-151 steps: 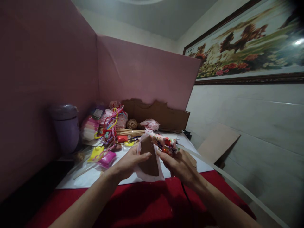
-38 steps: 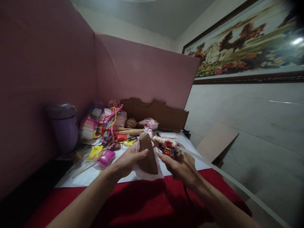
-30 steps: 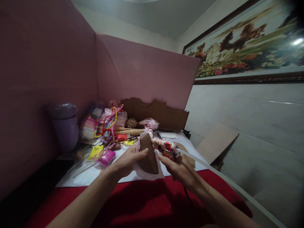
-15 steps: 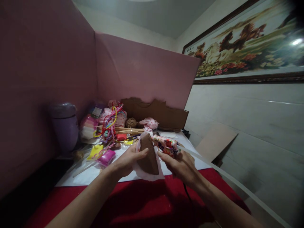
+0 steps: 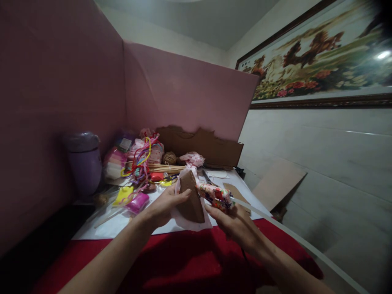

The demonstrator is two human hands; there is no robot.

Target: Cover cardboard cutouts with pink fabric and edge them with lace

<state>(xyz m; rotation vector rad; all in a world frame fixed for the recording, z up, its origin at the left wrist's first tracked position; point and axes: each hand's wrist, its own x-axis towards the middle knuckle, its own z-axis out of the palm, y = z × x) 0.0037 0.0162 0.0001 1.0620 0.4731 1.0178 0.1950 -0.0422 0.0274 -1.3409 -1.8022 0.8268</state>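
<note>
My left hand grips a brown cardboard piece by its left side, thumb on top and fingers beneath. Pale fabric lies under the cardboard and sticks out round its edges. In my right hand is a glue gun with a colourful flower pattern, its front end close to the right edge of the cardboard. A long clear glue stick runs out of its back toward the lower right. The nozzle tip is too small to make out, and my right fingers hide the handle.
Pipe cleaners, wooden sticks, a ball of twine and clay packets crowd the left and back. A purple lidded cup stands at far left. Scissors and flat cardboard lie on the white sheet.
My right hand and the glue gun have shifted slightly down and to the right, uncovering the scissors and flat cardboard behind. My left hand keeps its hold on the cardboard, which tilts slightly.
</note>
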